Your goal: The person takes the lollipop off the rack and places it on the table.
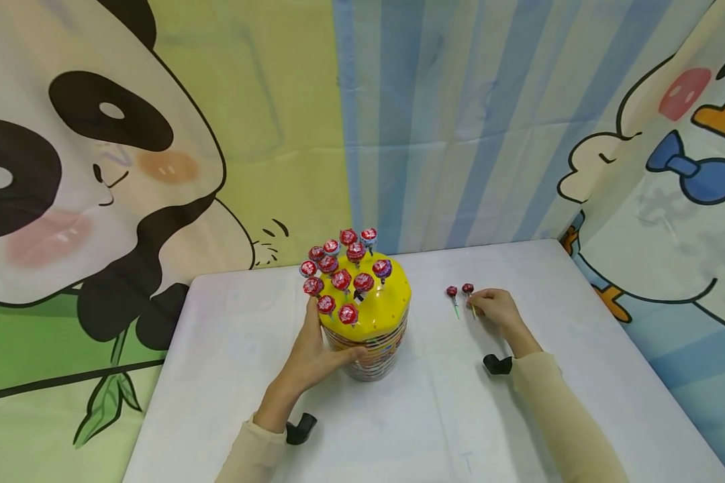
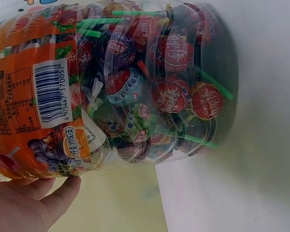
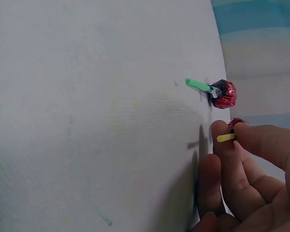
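A clear plastic jar (image 1: 377,362) of wrapped lollipops stands on the table, its yellow lid (image 1: 387,312) stuck with several red-wrapped lollipops (image 1: 341,280), mostly toward the left and middle. My left hand (image 1: 314,355) holds the jar's left side, thumb across the front. In the left wrist view, its fingers touch an orange label (image 2: 19,106) with a barcode. To the right of the jar, my right hand (image 1: 503,314) pinches a lollipop (image 3: 226,137) with a yellow stick between thumb and finger. Beside it another lollipop (image 3: 224,94) with a green stick lies on the table.
The white table (image 1: 435,416) meets a patterned cloth backdrop (image 1: 435,134) behind, with a panda on the left and a duck-like figure on the right. A black wrist-worn piece (image 1: 302,429) shows at the left wrist, another (image 1: 497,364) at the right.
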`<state>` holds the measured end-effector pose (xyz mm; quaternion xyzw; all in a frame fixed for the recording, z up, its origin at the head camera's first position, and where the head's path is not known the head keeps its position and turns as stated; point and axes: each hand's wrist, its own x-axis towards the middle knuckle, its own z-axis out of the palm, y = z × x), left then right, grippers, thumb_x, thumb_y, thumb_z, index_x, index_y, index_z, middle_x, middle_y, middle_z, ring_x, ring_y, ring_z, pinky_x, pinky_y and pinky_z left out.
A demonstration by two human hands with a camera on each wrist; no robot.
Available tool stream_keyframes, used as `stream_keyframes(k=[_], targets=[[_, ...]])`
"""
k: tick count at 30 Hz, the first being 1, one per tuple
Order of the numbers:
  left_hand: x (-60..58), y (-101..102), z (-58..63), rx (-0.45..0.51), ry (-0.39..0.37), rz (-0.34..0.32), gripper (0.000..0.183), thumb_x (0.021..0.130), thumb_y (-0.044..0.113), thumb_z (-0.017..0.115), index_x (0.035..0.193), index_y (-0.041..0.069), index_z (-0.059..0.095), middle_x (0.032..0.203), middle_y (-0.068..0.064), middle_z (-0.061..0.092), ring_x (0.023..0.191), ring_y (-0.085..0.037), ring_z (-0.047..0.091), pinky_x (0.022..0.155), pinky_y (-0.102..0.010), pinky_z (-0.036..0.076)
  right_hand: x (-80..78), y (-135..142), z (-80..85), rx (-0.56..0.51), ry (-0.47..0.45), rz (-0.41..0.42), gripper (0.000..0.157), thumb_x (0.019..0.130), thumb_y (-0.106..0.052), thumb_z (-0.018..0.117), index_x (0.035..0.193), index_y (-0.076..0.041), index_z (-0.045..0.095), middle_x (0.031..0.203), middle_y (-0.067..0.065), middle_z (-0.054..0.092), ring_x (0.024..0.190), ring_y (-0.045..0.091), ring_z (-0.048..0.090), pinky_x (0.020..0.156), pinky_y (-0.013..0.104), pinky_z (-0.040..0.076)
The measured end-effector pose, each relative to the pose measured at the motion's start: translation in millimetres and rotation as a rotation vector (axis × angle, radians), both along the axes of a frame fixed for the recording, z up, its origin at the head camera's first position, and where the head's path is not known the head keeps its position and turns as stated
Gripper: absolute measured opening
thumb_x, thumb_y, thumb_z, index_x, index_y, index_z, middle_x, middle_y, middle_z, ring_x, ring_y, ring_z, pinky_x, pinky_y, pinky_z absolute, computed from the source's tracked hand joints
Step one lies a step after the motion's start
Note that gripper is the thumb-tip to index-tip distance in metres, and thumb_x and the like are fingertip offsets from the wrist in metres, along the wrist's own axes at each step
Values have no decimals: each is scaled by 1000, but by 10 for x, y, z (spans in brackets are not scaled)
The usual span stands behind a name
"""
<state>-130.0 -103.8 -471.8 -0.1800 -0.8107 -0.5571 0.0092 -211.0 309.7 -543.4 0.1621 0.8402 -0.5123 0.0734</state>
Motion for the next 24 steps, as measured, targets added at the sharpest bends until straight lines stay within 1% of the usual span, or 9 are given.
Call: stream_keyframes(k=[3,5,8,11,15,20,24], targets=[[5,-4,3,-1,2,3,121,69,46,91,155,43,6,154,16,32,143,-11,30,116,-57,25,-19,-36,-6,67,5,15,26,98,-19,62,107,3,72,99,11,69,86,20,57,70,28,48],[9,-4,8,1,3,3,121,69,46,91,156,43,7,154,16,33,143,-12,30,116,-57,25,-29,-58,-2,101,8,26,26,98,-20,62,106,3,72,101,14,69,88,22,56,71,29,47],[13,-3,11,5,3,2,121,69,46,91,155,42,8,153,14,35,143,-14,31,116,-57,25,-41,-78,4,143,14,43,27,98,-21,62,104,3,72,99,14,69,88,24,56,70,30,46],[9,-2,8,13,4,0,120,68,46,92,155,41,9,153,13,35,142,-14,32,116,-56,26,-40,-82,18,159,17,57,27,98,-22,62,103,3,73,96,13,70,85,24,55,68,31,45],[9,-4,5,18,-1,7,119,68,46,92,155,41,11,152,14,36,142,-13,33,116,-55,26,-15,-71,46,177,21,74,28,98,-24,62,102,1,74,96,13,69,85,24,54,68,32,44],[26,-13,6,5,-11,23,119,67,47,92,154,42,11,151,14,37,141,-13,34,116,-56,27,38,-50,91,234,26,99,31,98,-28,62,105,0,75,101,13,69,88,26,55,73,35,45],[14,-3,17,4,-2,8,120,68,46,92,155,43,10,152,15,35,141,-12,34,116,-55,27,93,-21,129,280,36,120,34,99,-30,61,109,0,73,98,12,69,86,25,58,70,34,48]])
